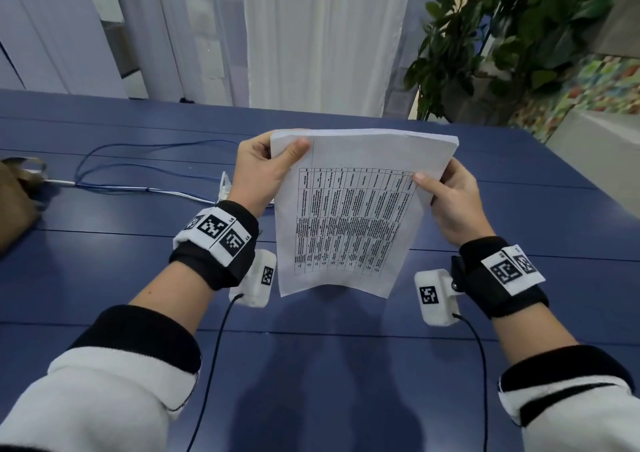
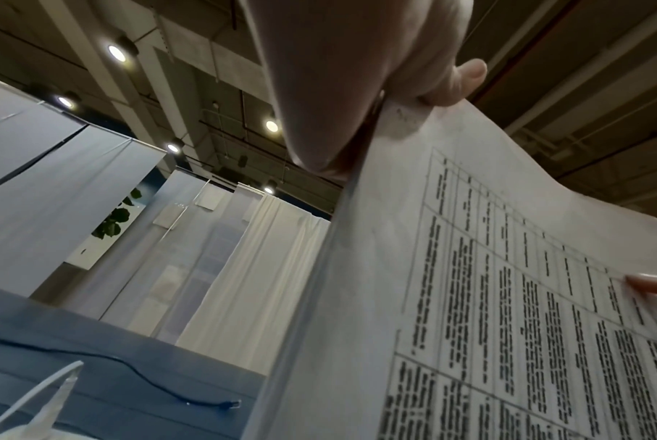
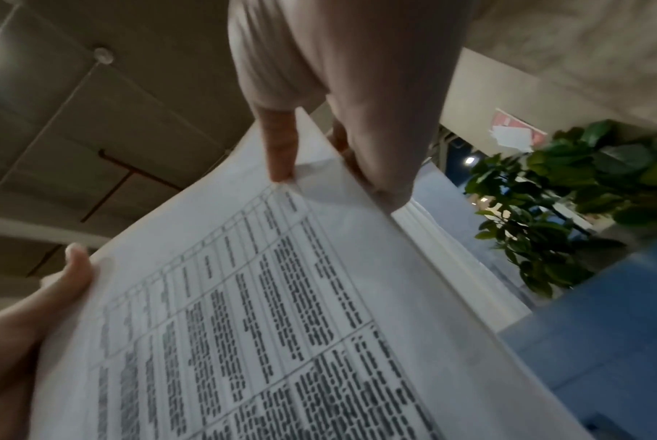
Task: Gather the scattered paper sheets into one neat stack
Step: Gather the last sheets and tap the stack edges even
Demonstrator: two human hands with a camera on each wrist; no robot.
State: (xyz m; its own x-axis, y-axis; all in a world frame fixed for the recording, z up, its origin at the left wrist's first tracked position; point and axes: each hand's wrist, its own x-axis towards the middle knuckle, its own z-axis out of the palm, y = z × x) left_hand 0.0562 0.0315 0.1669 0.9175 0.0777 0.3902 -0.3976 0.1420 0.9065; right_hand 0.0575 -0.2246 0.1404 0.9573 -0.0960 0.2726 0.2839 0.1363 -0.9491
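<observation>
Head view, left hand (image 1: 258,171) and right hand (image 1: 453,199) each in a pinching grip on upright paper stack (image 1: 349,216), above blue table (image 1: 104,278)

1. I take this for an office or studio space: a long blue table (image 1: 104,278) with loose cables (image 1: 138,161).
2. White curtains (image 1: 311,36), exposed ceiling with spotlights (image 2: 116,53), leafy plant (image 1: 502,36).

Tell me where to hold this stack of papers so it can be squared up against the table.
Hold the stack of papers by its two long side edges, near the top, coming in from either side, much as the left hand and right hand do now. It stands upright with its bottom edge bowing near the table. Thumbs in front and fingers behind probably keep the sheets together for tapping.
</observation>
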